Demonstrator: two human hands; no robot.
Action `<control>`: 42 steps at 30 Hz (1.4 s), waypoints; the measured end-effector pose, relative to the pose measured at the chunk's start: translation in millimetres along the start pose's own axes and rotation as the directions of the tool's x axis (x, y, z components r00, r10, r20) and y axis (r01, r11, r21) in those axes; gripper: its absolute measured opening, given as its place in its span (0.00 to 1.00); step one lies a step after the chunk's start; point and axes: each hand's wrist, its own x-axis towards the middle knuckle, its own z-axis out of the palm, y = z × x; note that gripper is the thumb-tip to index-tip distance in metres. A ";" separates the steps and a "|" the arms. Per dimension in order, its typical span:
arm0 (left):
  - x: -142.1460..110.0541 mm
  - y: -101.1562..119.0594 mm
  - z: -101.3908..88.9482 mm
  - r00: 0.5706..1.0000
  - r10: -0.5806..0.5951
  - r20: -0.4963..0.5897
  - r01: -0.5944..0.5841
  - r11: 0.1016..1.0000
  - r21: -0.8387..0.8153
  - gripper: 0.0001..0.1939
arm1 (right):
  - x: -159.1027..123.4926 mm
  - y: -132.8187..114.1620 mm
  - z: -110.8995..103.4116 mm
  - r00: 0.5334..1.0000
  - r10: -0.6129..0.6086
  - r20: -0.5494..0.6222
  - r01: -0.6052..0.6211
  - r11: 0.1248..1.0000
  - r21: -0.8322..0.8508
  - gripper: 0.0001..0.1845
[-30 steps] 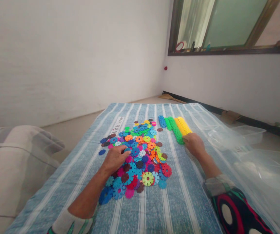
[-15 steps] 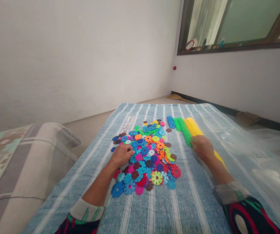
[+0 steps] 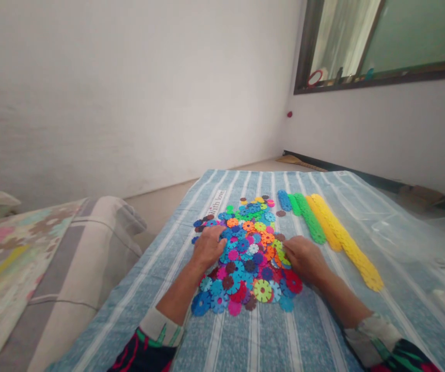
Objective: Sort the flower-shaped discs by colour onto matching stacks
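A heap of colourful notched plastic discs (image 3: 241, 258), shaped like flowers or snowflakes, is spread on a striped blue cloth (image 3: 261, 346). My left hand (image 3: 209, 247) rests at the heap's left side, fingers curled and thumb close to the forefinger; what they hold, if anything, is hidden. At the right edge, beside lime-green and brown discs, my right hand (image 3: 305, 258) has its fingertips drawn together, and I cannot make out anything in them. Right of the heap lie discs overlapped in rows by colour: a short blue row (image 3: 283, 200), green rows (image 3: 311, 222) and long yellow rows (image 3: 346, 243).
Clear plastic containers (image 3: 412, 232), hard to make out, stand along the right side of the cloth. A padded seat with a grey-striped cover (image 3: 91, 248) is to the left. Beyond are a white wall (image 3: 148, 93) and a window (image 3: 412, 36).
My right hand has moved left from the yellow row to the heap's right edge, uncovering the green and yellow rows. My left hand stays by the heap. The view has shifted slightly left.
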 end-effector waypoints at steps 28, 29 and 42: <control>4.6 -37.9 -2.7 0.967 -0.218 -0.129 0.226 0.973 0.049 0.13 | -9.0 3.4 4.9 0.999 0.046 0.030 -0.049 0.989 0.141 0.14; 5.4 -35.9 -2.2 0.974 -0.195 -0.119 0.207 0.974 0.095 0.14 | -9.1 3.3 5.2 0.998 0.051 0.032 -0.055 0.988 0.147 0.14; 21.1 -21.5 -5.7 0.946 -0.316 -0.073 0.321 0.886 0.333 0.19 | -5.6 1.6 7.2 0.998 0.057 0.018 -0.059 0.986 0.153 0.12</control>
